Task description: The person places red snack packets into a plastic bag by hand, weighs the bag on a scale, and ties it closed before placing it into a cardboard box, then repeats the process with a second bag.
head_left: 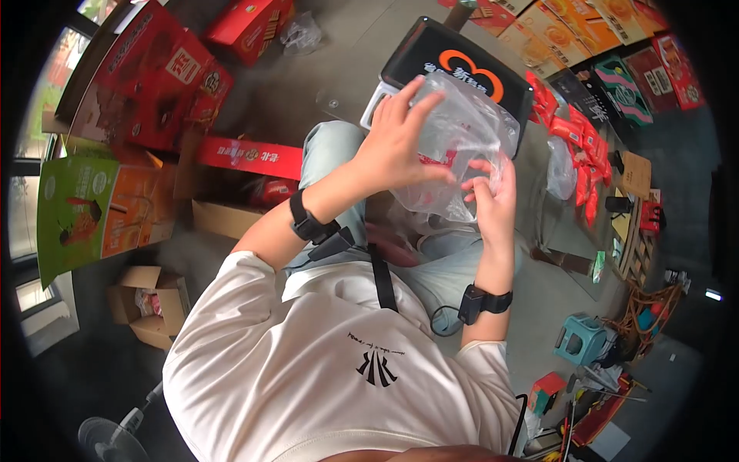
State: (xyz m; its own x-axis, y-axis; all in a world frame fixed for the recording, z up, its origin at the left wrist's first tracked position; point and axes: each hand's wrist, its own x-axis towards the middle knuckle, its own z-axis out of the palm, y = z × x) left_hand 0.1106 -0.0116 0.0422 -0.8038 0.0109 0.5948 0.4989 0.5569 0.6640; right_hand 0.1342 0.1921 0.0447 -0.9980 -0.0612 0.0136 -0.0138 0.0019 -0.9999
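Observation:
A clear plastic bag (454,123) with some red print is spread between my two hands, above my lap. My left hand (392,142) lies against the bag's left side with its fingers spread and its thumb stretched toward the right. At the bag's lower right, the bent fingers of my right hand (493,192) are closed on the thin plastic. Just beyond the bag is a black panel (416,58) with an orange logo and white lettering; the bag overlaps its near part. A white edge (376,104) shows beneath the panel's left side.
Red packets (589,150) lie in a pile at the right, beside another clear bag (560,168). Red cartons (146,77) and an open cardboard box (227,219) stand at the left. A blue stool (579,339) is at the lower right. Several boxes (566,35) line the top right.

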